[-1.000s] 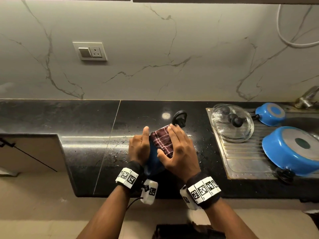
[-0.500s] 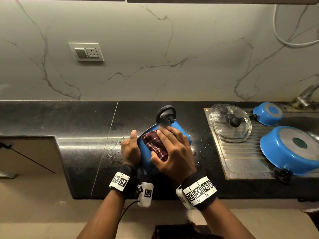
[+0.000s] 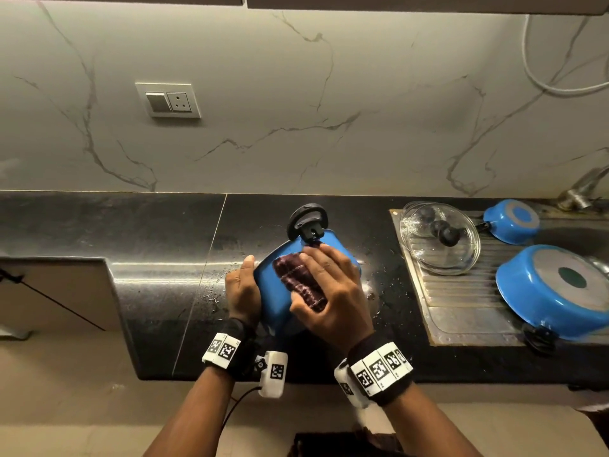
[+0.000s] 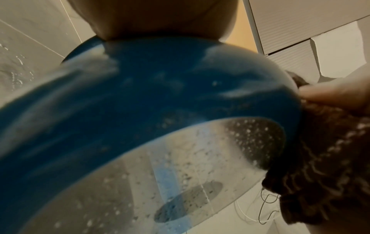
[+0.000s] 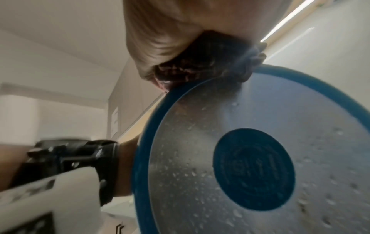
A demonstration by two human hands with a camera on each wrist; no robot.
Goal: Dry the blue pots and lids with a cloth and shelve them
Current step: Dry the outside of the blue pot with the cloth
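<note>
A blue pot (image 3: 273, 301) lies tilted on its side over the black counter, its black handle (image 3: 306, 221) pointing away from me. My left hand (image 3: 242, 288) grips its left edge, thumb up on the outside, fingers hidden behind the pot. My right hand (image 3: 329, 298) holds a bunched dark maroon checked cloth (image 3: 298, 282) and presses it onto the pot's outer wall. The left wrist view shows the blue wall (image 4: 140, 95) with the cloth (image 4: 320, 158) at its right. In the right wrist view the wet metal base (image 5: 250, 158) has droplets, with the cloth (image 5: 200, 63) at its upper rim.
On the steel drainboard (image 3: 461, 311) at the right lie glass lids (image 3: 441, 239), a small upturned blue pan (image 3: 512, 221) and a large upturned blue pot (image 3: 557, 288). A tap (image 3: 583, 189) stands at the far right. Water drops spot the counter (image 3: 164, 258).
The pot has turned in my left hand, its handle swinging left and more blue wall showing. The cloth under my right hand has slid along the wall.
</note>
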